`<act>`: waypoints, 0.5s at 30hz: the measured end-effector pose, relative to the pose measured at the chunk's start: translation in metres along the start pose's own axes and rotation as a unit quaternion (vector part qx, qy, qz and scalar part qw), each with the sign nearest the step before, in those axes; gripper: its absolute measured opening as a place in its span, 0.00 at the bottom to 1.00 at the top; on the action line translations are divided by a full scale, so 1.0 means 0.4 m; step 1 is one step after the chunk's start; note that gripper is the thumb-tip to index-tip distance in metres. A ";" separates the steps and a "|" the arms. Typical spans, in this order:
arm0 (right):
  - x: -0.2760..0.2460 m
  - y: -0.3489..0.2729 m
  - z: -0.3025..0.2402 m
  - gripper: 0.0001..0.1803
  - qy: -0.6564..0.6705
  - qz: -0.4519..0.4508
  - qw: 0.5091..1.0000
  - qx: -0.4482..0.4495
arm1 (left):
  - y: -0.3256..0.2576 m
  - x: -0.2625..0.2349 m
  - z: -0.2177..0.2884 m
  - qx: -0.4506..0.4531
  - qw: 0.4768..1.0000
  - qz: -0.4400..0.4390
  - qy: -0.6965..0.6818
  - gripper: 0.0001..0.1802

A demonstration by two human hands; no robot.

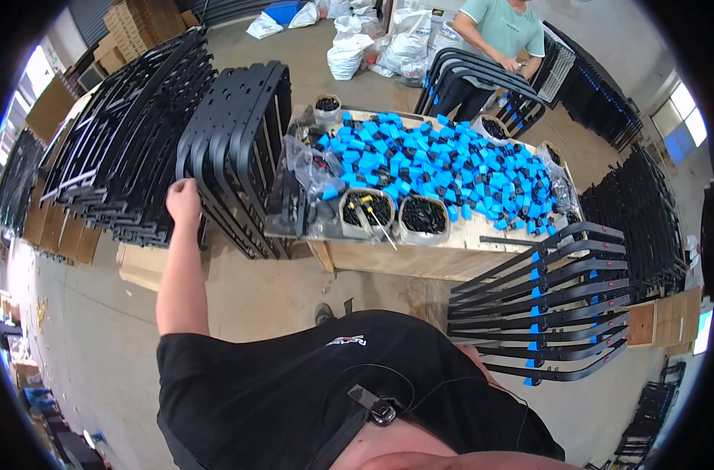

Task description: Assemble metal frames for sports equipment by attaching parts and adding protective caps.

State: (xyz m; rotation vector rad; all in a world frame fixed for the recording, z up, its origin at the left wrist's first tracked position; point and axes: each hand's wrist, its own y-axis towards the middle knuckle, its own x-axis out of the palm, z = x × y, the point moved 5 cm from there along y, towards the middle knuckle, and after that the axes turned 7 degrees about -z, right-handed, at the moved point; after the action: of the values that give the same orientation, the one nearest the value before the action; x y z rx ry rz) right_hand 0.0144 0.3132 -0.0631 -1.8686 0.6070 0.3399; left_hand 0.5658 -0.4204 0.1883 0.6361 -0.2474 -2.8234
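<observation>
My left arm reaches forward, and my left hand (184,201) is closed at the near edge of a black metal frame (196,149). That frame is the outermost of several curved ones standing upright in a row at the left end of the table. The fingertips are partly hidden against it. Only a bit of my right forearm (476,362) shows, low beside my shirt. It is close to a stack of black curved frames (560,313) with blue pieces along their bars; the right hand itself is out of sight.
A wooden table (404,258) bears a heap of blue-and-black plastic parts (443,164). Bags of small black parts (424,215) and a yellow-handled screwdriver (380,223) lie at its near edge. A co-worker (502,31) stands beyond it by more frames. Stacked frames (130,133) crowd the left.
</observation>
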 end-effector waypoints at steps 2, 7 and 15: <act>0.100 0.029 -0.062 0.20 -0.108 -0.008 0.991 -0.076 | 0.197 -0.002 -0.013 0.004 0.997 0.030 0.076 0.23; 0.204 -0.008 -0.219 0.23 -0.131 -0.005 0.988 -0.080 | 0.447 0.101 -0.088 -0.185 0.967 -0.155 -0.080 0.40; 0.156 -0.100 -0.321 0.20 -0.215 0.030 0.976 -0.006 | 0.594 0.095 -0.257 -0.215 0.947 -0.224 -0.081 0.40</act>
State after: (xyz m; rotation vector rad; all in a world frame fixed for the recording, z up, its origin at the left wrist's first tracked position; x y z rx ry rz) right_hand 0.0817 0.1897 -0.0156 -1.7162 0.3635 0.7651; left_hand 0.6229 -0.6696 0.1324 0.3985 0.5473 -3.1997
